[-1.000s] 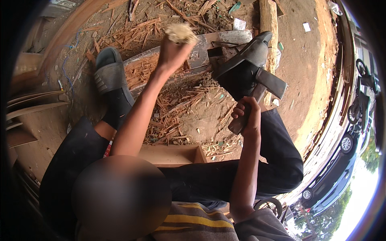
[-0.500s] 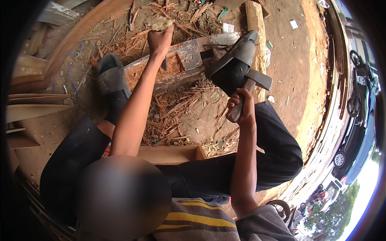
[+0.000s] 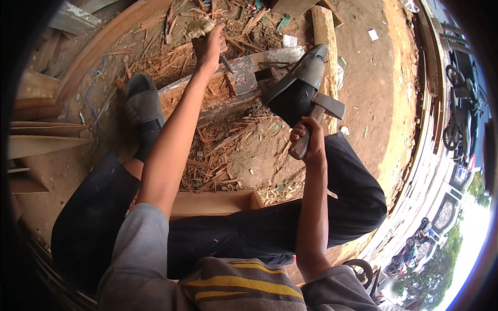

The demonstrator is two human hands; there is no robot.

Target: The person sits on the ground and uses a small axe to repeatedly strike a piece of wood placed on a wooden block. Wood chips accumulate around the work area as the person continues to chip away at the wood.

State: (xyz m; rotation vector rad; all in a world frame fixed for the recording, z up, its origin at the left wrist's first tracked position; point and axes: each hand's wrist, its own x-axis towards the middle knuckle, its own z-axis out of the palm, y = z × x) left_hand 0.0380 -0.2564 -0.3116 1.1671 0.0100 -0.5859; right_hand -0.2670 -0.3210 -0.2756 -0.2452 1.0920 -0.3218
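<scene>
Striped grey shirt point(image 3: 244, 282) nearest, dark trousers point(image 3: 238, 228) spread wide, shallow wooden box point(image 3: 212, 203) just past them. Right hand point(image 3: 309, 136): grip curled shut round the hammer point(image 3: 329, 105), held on the handle close below the dark head, well apart from the chisel. Chips point(image 3: 215, 160) all over the dirt between the feet.

Beyond those, the wooden beam point(image 3: 245, 72) lies on the ground between two sandals, the left one point(image 3: 144, 106) by one end, the right one point(image 3: 314, 72) by the other; rough orange recess point(image 3: 218, 88) cut in its upper face. Left hand point(image 3: 209, 49) above its far side: grip closed tight on the chisel point(image 3: 225, 63), frayed pale top poking out, blade tilted toward the beam. Can't tell from here if the tip touches.

For clean strokes I'd seat the tip firmly at the recess edge, slide fingers down off that frayed top, choke lower on the hammer, strike square, thin bites. Toes clear of the blade line; brush chips out so the edge shows.

Farther: pale timber point(image 3: 325, 41), then parked motorbikes point(image 3: 454, 75).
</scene>
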